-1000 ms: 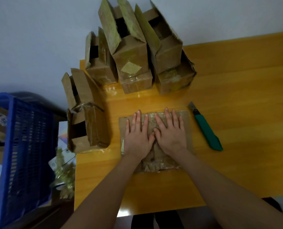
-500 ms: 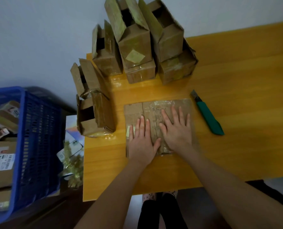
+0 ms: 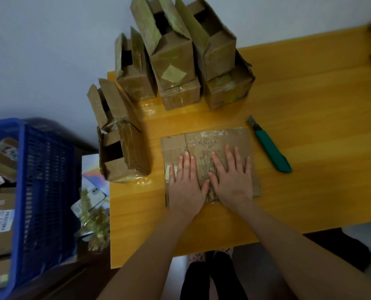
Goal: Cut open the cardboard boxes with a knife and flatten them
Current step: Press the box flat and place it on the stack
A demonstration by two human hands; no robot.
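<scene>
While our left hand [image 3: 185, 187] and right hand [image 3: 232, 180] lie flat with spread fingers on the flattened box [image 3: 202, 139], its brown cardboard, creased and partly glossy, rests on the smooth yellow bench [image 3: 310, 105], just beside the green-handled knife [image 3: 271, 148]; open boxes [image 3: 173, 61] stand behind.

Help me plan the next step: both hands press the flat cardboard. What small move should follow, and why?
Probably lift the left hand and reach for the nearest upright box. The cardboard already lies flat under both open hands, that box stands just left of it, and the knife lies free beside the right hand.
</scene>
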